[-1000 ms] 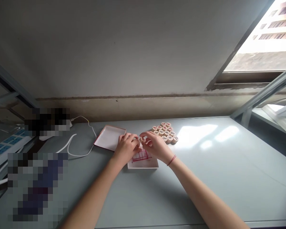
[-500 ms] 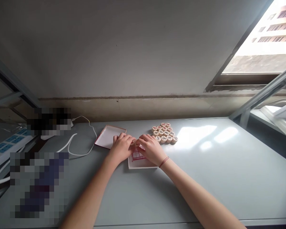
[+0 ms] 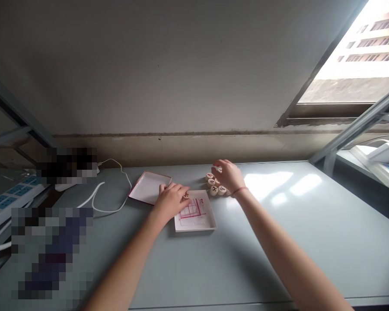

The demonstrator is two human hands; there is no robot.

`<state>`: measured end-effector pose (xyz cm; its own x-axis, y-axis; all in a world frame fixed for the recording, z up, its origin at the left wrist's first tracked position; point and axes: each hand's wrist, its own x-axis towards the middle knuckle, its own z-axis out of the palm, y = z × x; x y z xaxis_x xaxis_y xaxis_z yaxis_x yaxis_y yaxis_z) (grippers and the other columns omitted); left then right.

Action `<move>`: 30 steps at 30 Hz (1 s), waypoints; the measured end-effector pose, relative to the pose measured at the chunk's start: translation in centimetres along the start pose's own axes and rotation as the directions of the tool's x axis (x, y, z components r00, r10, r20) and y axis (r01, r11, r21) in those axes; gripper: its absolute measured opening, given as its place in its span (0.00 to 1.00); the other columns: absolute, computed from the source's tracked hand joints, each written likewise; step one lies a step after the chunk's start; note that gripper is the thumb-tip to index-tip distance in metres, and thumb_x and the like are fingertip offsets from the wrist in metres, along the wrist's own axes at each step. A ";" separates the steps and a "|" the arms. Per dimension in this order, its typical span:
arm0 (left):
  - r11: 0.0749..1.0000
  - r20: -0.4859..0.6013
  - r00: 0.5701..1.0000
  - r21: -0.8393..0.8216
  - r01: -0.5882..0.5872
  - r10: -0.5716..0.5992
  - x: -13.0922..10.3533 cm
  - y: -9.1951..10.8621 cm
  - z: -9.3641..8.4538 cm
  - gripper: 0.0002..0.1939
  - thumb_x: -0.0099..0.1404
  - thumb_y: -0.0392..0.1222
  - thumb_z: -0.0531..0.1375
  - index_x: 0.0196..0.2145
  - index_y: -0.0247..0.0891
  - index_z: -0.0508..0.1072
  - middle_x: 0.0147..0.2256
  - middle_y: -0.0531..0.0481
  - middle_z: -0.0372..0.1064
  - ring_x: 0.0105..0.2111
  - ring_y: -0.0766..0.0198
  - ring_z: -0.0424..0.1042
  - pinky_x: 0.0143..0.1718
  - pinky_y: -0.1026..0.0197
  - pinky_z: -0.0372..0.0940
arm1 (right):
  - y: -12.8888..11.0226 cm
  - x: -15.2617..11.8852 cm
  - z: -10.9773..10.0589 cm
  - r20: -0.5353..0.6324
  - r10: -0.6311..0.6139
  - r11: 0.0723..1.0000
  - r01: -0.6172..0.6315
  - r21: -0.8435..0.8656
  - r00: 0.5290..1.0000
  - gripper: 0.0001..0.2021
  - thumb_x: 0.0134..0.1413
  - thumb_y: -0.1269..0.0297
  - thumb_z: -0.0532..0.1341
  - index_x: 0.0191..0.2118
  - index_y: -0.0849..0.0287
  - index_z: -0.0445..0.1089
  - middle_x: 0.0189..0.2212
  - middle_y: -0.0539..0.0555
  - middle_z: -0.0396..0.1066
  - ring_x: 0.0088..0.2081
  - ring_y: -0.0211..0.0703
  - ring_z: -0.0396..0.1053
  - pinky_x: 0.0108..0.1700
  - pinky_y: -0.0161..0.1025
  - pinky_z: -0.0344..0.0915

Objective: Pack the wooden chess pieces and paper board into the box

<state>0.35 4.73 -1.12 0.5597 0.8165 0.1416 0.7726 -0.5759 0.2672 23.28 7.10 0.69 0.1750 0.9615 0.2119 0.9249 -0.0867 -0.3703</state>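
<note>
My left hand (image 3: 171,201) is closed at the upper left corner of a shallow white box (image 3: 210,220), its fingers round a wooden game piece (image 3: 186,195) with a character on top. Inside the box lies a sheet with a red grid (image 3: 192,209). My right hand (image 3: 228,175) is over the cluster of round wooden pieces (image 3: 214,190) behind the box, thumb and fingers curved apart around a piece with red marking; whether it grips that piece is hard to tell. My right hand and wrist hide part of the cluster.
A second box part (image 3: 147,186), white inside with a red edge, lies left of my left hand. White cables (image 3: 108,211) and a power strip (image 3: 11,194) are at the left. The wall (image 3: 181,149) rises behind the table.
My right hand has left the box and moved back and right to the cluster. My left hand remains at the box corner with the piece, and the red grid is more exposed.
</note>
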 end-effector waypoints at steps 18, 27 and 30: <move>0.998 -0.117 0.991 0.012 -0.067 0.068 -0.5 0.0 0.3 0.23 0.61 0.54 0.60 0.52 0.42 0.68 0.48 0.45 0.70 0.49 0.51 0.66 0.45 0.49 0.58 | 1.9 6.5 -2.3 0.405 0.208 0.975 -0.156 -0.158 0.890 0.13 0.42 0.67 0.64 0.38 0.59 0.75 0.23 0.54 0.74 0.28 0.44 0.73 0.31 0.36 0.67; 0.935 -0.415 0.895 -0.222 -0.276 0.165 -0.5 1.9 0.8 0.20 0.70 0.44 0.51 0.58 0.45 0.59 0.49 0.46 0.68 0.46 0.60 0.71 0.46 0.56 0.68 | -3.9 -4.3 -2.9 0.337 -0.277 0.651 -0.082 0.755 0.900 0.12 0.48 0.57 0.64 0.36 0.58 0.69 0.36 0.56 0.75 0.36 0.43 0.74 0.33 0.36 0.73; 0.932 -0.410 0.902 -0.258 -0.255 0.134 -0.6 2.1 0.8 0.16 0.68 0.38 0.53 0.53 0.45 0.64 0.46 0.48 0.68 0.44 0.62 0.72 0.44 0.58 0.69 | -4.1 -5.8 -2.1 0.318 -0.243 0.550 -0.140 0.823 0.916 0.17 0.45 0.54 0.66 0.37 0.59 0.68 0.37 0.57 0.74 0.39 0.44 0.74 0.39 0.39 0.73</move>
<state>1.93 2.99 -1.44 0.4851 0.6761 0.5547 0.4996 -0.7348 0.4588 19.24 1.31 2.90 -0.1721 0.9851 -0.0034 0.2066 0.0327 -0.9779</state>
